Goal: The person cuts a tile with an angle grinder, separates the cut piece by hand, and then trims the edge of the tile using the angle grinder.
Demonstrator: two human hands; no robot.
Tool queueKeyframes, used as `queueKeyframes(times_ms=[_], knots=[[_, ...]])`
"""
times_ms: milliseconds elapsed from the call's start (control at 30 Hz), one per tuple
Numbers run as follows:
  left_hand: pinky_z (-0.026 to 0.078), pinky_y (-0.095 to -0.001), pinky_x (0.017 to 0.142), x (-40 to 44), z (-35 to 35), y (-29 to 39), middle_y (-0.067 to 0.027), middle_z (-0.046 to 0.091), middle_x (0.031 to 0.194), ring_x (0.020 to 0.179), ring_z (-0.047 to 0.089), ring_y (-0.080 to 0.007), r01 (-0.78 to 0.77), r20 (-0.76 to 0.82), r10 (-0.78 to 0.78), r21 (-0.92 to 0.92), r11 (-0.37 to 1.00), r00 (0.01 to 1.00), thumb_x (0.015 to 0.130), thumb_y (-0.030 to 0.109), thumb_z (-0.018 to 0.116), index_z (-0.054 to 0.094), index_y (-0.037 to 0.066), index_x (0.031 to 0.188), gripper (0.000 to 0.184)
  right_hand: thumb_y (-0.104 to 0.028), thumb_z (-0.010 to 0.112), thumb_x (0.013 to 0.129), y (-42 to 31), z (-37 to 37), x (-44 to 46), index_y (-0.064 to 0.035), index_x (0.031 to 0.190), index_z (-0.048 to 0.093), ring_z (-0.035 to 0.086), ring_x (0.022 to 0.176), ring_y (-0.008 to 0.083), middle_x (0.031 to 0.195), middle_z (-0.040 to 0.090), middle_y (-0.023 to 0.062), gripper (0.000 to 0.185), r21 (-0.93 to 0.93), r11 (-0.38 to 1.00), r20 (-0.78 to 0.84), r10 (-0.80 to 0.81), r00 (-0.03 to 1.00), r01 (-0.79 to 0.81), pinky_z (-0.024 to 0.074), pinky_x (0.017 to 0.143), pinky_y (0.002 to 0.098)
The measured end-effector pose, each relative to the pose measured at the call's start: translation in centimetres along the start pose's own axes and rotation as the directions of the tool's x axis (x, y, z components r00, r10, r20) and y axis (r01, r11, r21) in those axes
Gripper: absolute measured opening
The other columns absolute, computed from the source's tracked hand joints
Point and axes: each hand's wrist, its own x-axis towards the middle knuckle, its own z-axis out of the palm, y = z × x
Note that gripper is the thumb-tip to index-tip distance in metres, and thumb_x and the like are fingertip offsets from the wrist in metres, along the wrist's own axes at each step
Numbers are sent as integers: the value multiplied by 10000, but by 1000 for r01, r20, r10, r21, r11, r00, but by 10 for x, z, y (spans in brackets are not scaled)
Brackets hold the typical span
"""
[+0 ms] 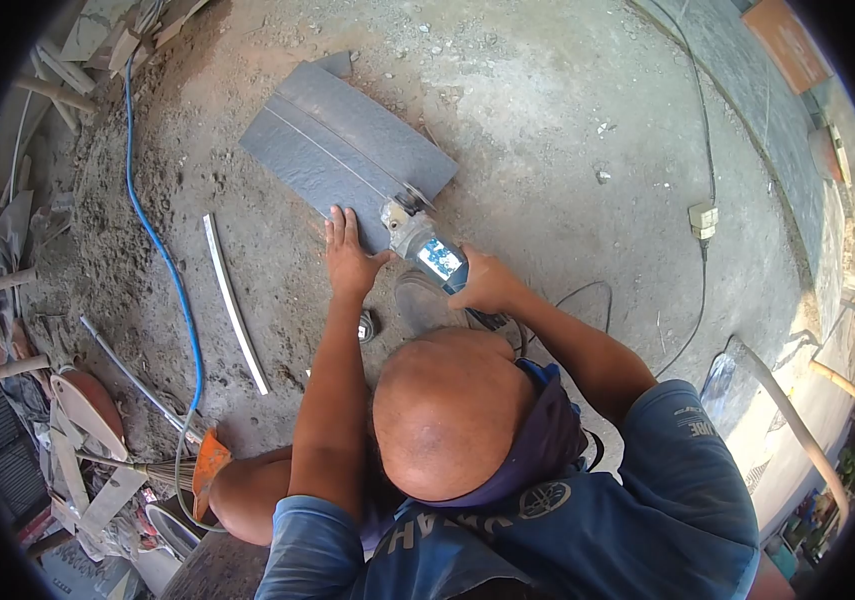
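A dark grey tile [322, 140] lies on the ground, with a thin pale line running lengthwise across it. My right hand [488, 280] is wrapped around the body of an angle grinder [439, 258]. The grinder's head is over the tile's near right end, at the pale line; whether the disc touches the tile is hidden. Flat on the tile's near edge rest the outstretched fingers of my left hand [350, 262], with the thumb spread toward the grinder. A small dark grey piece [335, 64] shows at the tile's far corner.
A blue hose [162, 245] and a white strip [235, 305] lie on the left. Scrap and sticks [97, 500] are heaped at the left edge. A power cord with a pale connector [704, 220] runs along the right. A small roundish object [365, 326] sits near my left forearm.
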Motion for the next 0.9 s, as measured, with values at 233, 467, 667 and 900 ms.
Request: queueKeyframes(times_ms=[233, 467, 667, 900], knots=[[287, -454, 1188, -3, -1, 0, -205, 249, 1603, 1460, 263, -422, 1, -2, -1, 6, 1000, 1000, 548, 363, 931, 340, 21, 1506, 1176, -334, 779, 547, 0, 2, 1, 69, 1256, 504, 661, 981, 438, 1050, 666, 307, 860, 12, 1000, 20, 11, 1000, -12, 534, 854, 448], [296, -457, 1183, -5, -1, -5, -209, 251, 1601, 1457, 267, -425, -11, -10, 11, 8, 1000, 1000, 541, 370, 931, 343, 17, 1503, 1181, -328, 786, 557, -4, 6, 9, 69, 1256, 506, 658, 996, 434, 1064, 663, 310, 851, 12, 1000, 20, -10, 1000, 10, 533, 860, 451], [304, -461, 1180, -6, -1, -3, -203, 249, 1604, 1458, 270, -420, -9, -19, 9, 2, 1000, 1000, 541, 366, 933, 344, 23, 1503, 1179, -326, 791, 560, -7, 4, 10, 63, 1217, 522, 660, 986, 434, 1058, 662, 311, 810, 27, 999, 24, 16, 1000, -17, 530, 851, 457], [290, -469, 1185, -9, -7, 0, -200, 222, 1612, 1468, 247, -412, 27, 27, -28, 18, 999, 999, 563, 368, 927, 322, 31, 1515, 1177, -284, 811, 569, -17, -20, -36, 29, 1217, 527, 674, 953, 411, 1025, 677, 277, 774, 80, 997, 7, -9, 1000, 8, 535, 826, 442]])
